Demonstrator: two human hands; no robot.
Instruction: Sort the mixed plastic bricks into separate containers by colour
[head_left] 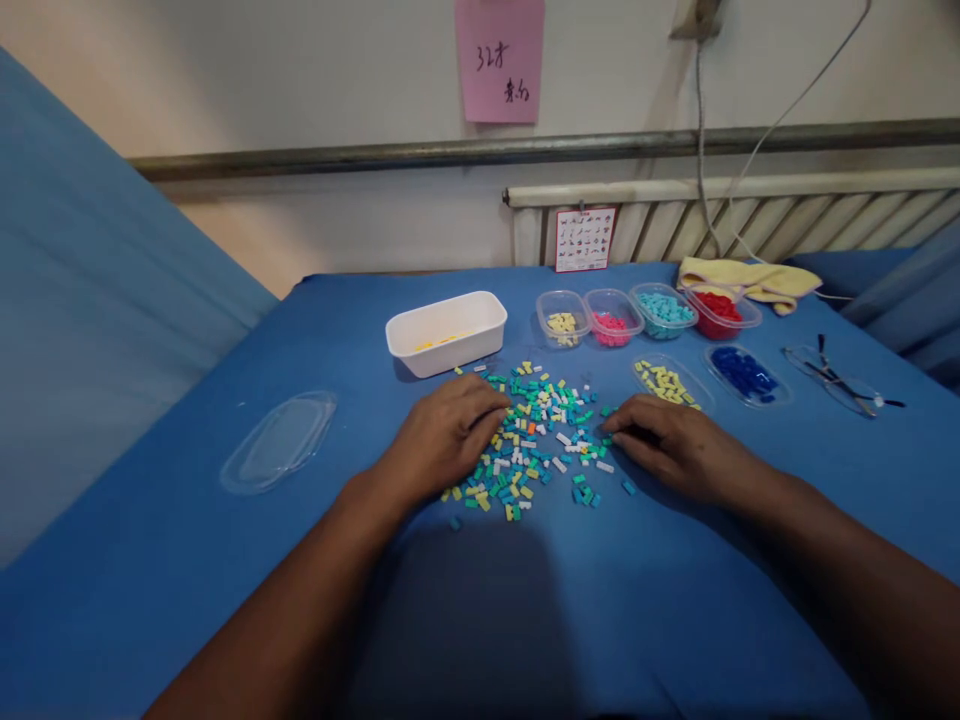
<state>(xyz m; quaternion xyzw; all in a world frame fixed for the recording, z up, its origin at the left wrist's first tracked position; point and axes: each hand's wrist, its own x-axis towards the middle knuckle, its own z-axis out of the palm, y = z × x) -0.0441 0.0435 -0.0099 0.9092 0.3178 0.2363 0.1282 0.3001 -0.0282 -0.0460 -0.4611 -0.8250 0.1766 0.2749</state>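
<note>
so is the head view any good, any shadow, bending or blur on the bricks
Head view: a soft dark shadow falls on the blue table in front of the brick pile, not over it; the wall pipe bows from lens distortion; the bricks look slightly soft, colours clear; no glare apart from faint sheen on the clear lid.

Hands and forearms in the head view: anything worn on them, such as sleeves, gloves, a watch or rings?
Nothing worn shows. The left hand and right hand are bare, with no gloves, and no rings or watch can be seen. Both forearms are uncovered down to the bottom edge of the frame, so no sleeve comes into view. No cables, straps or markings appear on them.
</note>
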